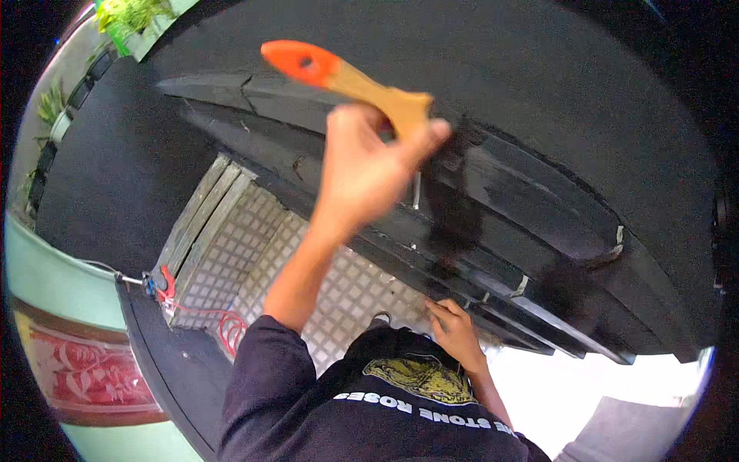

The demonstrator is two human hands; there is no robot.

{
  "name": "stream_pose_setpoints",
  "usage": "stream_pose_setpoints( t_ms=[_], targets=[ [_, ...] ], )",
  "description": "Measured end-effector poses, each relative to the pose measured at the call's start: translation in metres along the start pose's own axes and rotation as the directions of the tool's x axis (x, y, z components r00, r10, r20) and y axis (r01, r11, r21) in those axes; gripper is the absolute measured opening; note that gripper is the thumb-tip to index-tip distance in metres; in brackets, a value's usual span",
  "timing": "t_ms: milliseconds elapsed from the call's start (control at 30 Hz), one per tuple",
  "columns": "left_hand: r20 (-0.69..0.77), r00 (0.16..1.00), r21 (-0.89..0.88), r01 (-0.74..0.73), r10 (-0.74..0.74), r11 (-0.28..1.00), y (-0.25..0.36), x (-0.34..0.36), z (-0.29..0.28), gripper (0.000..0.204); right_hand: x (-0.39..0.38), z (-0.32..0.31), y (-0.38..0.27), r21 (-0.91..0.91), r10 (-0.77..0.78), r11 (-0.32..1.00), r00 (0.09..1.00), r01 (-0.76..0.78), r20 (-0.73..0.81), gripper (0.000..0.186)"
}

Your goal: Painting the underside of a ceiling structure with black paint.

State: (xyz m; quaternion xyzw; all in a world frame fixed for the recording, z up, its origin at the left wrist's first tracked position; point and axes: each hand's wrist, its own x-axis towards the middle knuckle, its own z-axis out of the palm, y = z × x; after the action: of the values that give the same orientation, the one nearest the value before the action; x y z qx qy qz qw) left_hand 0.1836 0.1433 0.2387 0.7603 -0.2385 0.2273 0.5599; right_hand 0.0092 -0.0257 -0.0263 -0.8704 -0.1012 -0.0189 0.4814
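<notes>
My left hand (369,162), slightly blurred, is closed on a paintbrush (346,81) with a wooden handle and orange tip, raised over long, dark stepped strips (531,208). Its bristles are mostly hidden against the dark surface. Glossy black patches (454,208) mark the strips below the brush, and small pale strips (519,285) stick out from their edges. My right hand (454,331) is lower, beside the lowest dark edge, with its fingers loosely bent and apart, holding nothing visible.
A grid-patterned tiled floor (285,254) lies below. At left are stacked grey boards (204,208), a red-and-blue clamp (158,285) on a metal bar, coiled red cord (231,331) and a green-and-red glass panel (85,369). Plants (115,19) stand at upper left.
</notes>
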Motion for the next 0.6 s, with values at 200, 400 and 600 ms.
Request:
stream_pose_setpoints(
  t_ms=[200, 400, 600],
  targets=[
    [-0.386, 0.921, 0.652, 0.237, 0.046, 0.720, -0.068, 0.067, -0.120, 0.033, -0.013, -0.001, 0.011, -0.067, 0.071, 0.995, 0.996, -0.068, 0.051, 0.033],
    [-0.111, 0.863, 0.856, -0.169, 0.493, 0.489, -0.074, 0.058, -0.105, 0.019, -0.023, 0.002, 0.011, -0.119, 0.051, 0.992, 0.999, -0.049, 0.014, 0.031],
    [-0.095, 0.986, 0.332, -0.096, 0.135, 0.938, -0.020, 0.026, -0.036, 0.031, -0.012, 0.016, 0.003, -0.095, 0.069, 0.994, 0.994, -0.061, 0.088, 0.033]
  ],
)
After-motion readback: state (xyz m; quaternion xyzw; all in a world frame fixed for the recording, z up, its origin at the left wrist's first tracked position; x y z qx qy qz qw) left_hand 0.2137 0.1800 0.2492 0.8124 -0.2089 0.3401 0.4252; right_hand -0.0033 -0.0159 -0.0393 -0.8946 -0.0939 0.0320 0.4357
